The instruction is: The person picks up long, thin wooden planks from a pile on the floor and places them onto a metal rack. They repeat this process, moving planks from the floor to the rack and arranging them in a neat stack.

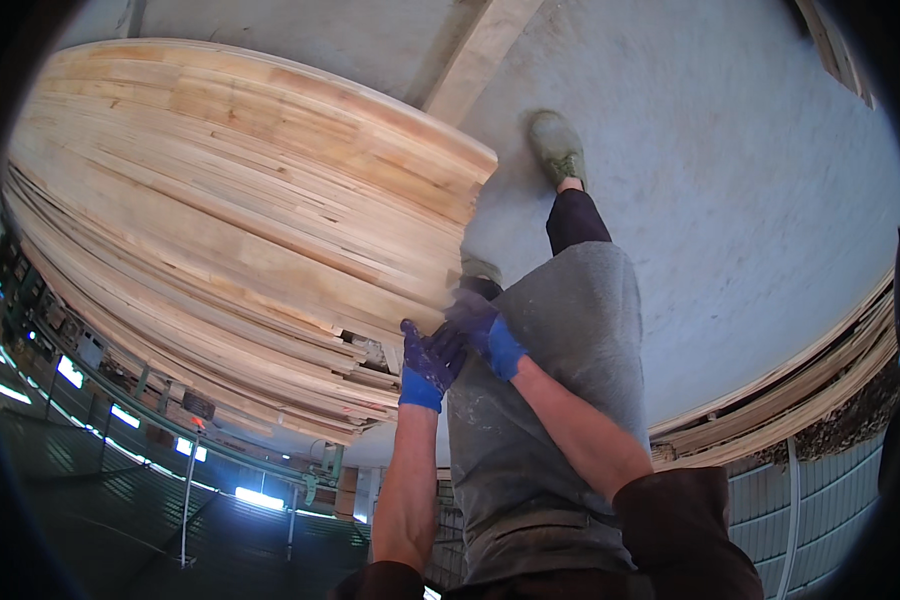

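Observation:
A broad stack of pale wooden boards (240,190) fills the left side, its uneven ends toward my legs. Beside those ends my hands are close together, both in purple-blue work gloves. My left hand (432,362) has its thumb spread away from its fingers, and nothing shows in it. Just above and to its right, my right hand (480,325) is smeared by motion near the board ends. Its fingers cannot be made out clearly, nor whether they touch the wood. A grey apron (560,390) hangs below my hands.
A wooden beam (480,60) extends from beneath the stack at the top. My green shoe (557,145) is on the grey concrete floor (730,200). More long boards (800,385) lie at the right. Green metal framework (315,478) stands at the lower left.

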The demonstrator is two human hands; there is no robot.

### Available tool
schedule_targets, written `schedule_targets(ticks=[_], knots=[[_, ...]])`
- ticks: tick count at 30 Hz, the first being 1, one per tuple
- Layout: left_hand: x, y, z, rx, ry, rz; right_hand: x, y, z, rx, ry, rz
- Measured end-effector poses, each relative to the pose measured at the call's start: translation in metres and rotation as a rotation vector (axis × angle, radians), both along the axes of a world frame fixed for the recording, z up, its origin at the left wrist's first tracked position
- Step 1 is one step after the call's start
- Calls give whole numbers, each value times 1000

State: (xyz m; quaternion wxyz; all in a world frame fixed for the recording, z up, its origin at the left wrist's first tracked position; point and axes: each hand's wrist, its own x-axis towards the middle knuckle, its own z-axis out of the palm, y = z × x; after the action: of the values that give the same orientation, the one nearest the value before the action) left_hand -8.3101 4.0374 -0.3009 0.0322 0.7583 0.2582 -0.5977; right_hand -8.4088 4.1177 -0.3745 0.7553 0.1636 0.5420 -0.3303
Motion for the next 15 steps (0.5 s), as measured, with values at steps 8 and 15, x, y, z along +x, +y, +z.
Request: schedule_targets(ticks=[8,15], knots=[[0,2,-8,12,63,60,0,12,-40,65,22,-42],[-18,-1,-15,-4,16,75,7,4,-54,-82,12,-221]])
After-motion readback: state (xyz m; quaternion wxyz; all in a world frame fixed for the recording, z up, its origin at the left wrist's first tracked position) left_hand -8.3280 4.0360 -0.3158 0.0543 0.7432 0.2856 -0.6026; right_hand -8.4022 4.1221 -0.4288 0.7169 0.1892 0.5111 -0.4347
